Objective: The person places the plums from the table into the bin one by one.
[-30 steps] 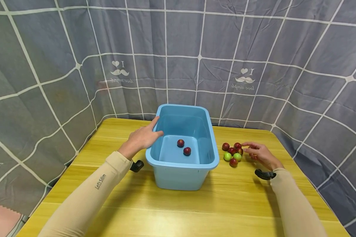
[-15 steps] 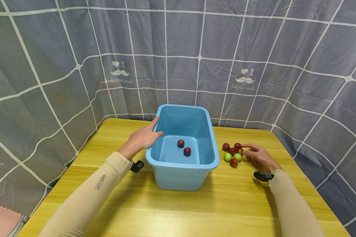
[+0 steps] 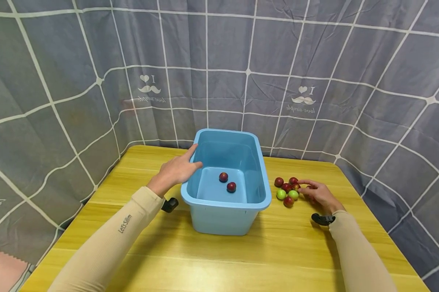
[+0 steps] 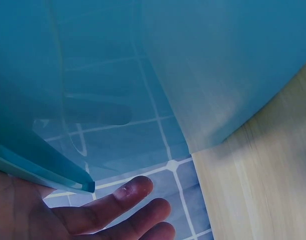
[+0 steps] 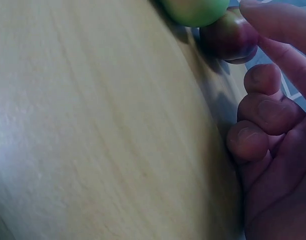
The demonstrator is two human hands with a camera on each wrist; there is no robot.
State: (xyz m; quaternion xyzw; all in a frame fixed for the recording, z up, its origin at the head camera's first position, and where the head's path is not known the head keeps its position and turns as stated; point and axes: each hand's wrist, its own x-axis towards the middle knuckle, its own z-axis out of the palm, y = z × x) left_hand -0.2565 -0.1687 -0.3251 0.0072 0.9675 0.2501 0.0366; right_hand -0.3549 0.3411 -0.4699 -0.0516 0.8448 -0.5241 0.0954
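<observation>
A blue plastic tub [image 3: 219,221] stands mid-table with two dark red plums inside, one [image 3: 223,177] farther back and another [image 3: 231,187] nearer. My left hand [image 3: 176,169] holds the tub's left rim, thumb over the inside and fingers outside; the left wrist view shows these fingers [image 4: 110,210] below the rim. Right of the tub lies a cluster of several red plums [image 3: 288,201] and two green ones [image 3: 281,194]. My right hand [image 3: 319,194] is at the cluster's right side, thumb and index finger pinching a red plum [image 5: 231,37]. Its other fingers are curled in.
The wooden table [image 3: 219,259] carries the tub and fruit. A grey curtain with white grid lines [image 3: 226,93] surrounds it at the back and sides. Black wrist devices, one at the left wrist [image 3: 170,205] and one at the right [image 3: 323,219], stick out below the hands.
My right wrist and forearm have shifted slightly left, with the fingertips staying at the plum cluster. The left hand keeps its place on the tub rim.
</observation>
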